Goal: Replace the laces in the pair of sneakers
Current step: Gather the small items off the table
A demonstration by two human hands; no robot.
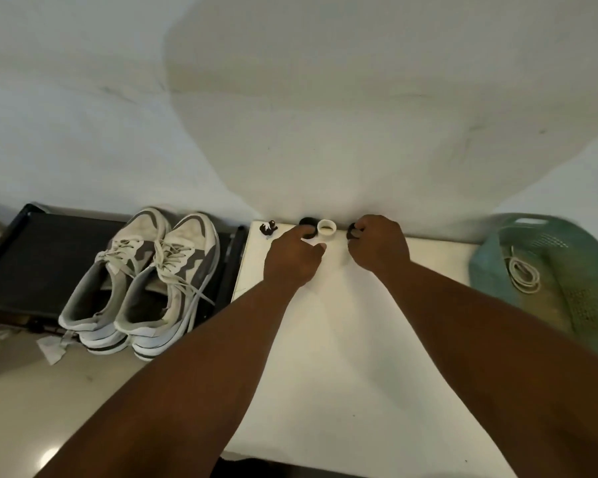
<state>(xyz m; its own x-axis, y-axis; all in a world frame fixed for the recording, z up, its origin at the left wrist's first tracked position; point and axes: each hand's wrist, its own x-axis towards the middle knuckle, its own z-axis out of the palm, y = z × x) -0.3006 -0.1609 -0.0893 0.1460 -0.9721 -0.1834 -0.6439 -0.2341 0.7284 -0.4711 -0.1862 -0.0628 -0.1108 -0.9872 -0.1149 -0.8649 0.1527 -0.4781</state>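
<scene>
The white table [342, 339] fills the middle. Left of it the sneakers [142, 277] stand side by side on a dark tray [32, 257], toes far, heels near, old laces in. Right, a green basket [560, 277] holds coiled laces [523, 274]. Both hands work at the far edge: the left hand [292, 257], nearer the sneakers, curls beside a white cup [326, 230] (what it holds, I cannot tell); the right hand [377, 243] pinches a small dark thing [353, 232].
</scene>
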